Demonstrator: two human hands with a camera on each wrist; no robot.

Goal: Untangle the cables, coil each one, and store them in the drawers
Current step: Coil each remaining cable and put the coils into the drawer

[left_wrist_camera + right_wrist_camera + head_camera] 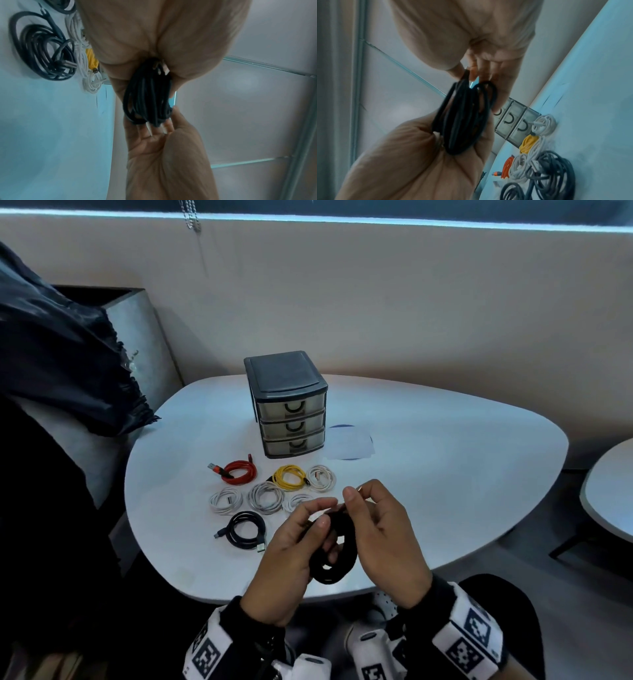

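Path to the drawer unit (287,405) is blocked in front by coiled cables (265,496) laid close together on the counter (445,446). Bare counter is left to the right, past the paper sheet (351,445).

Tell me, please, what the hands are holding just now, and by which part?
Both hold the coiled black cable: left hand grips the loops, right hand pinches its top.

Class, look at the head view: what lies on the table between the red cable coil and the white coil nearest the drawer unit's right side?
The yellow cable coil lies between them.
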